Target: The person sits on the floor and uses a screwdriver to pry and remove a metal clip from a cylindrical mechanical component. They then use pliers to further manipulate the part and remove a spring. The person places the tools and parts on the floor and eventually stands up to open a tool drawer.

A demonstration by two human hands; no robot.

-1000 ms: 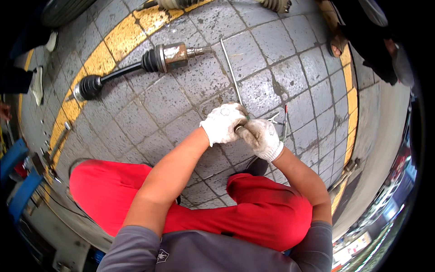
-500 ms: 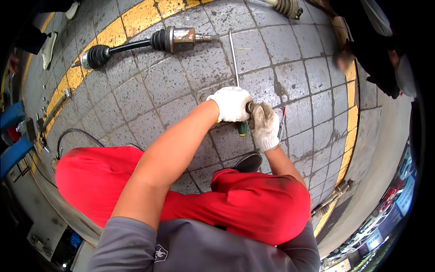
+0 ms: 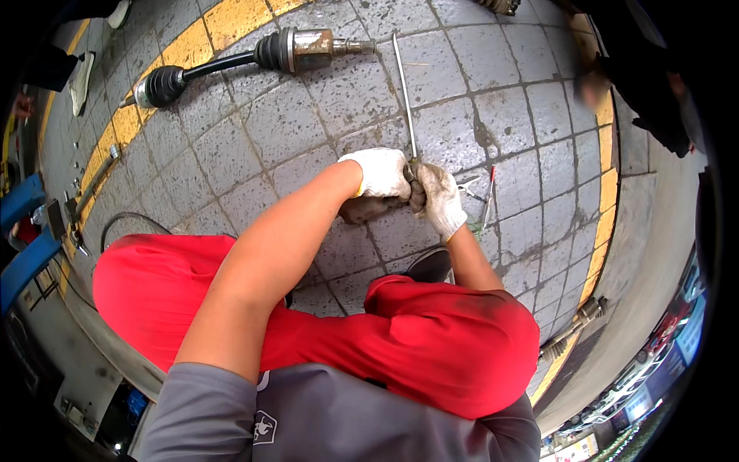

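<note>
My left hand, in a white knit glove, is closed around a small dark metal part. My right hand, in a dirtier glove, pinches the same part from the other side, its fingertips touching the left ones. Below the left hand shows a rusty brown metal piece, mostly covered by glove and forearm; whether it joins the small part I cannot tell. A long thin metal rod lies on the tiles, its near end reaching the hands. Pliers with a red handle lie right of my right hand.
A drive axle with black rubber boots lies on the grey tiles at the far left. Another axle rests by the right yellow line. Blue metal arms and a long-handled tool are at left. Other people stand at the far corners.
Both hands have moved slightly left, still together on the small part. The rusty piece now shows below the left hand. The green handle below the hands is now hidden, and more of the pliers shows.
</note>
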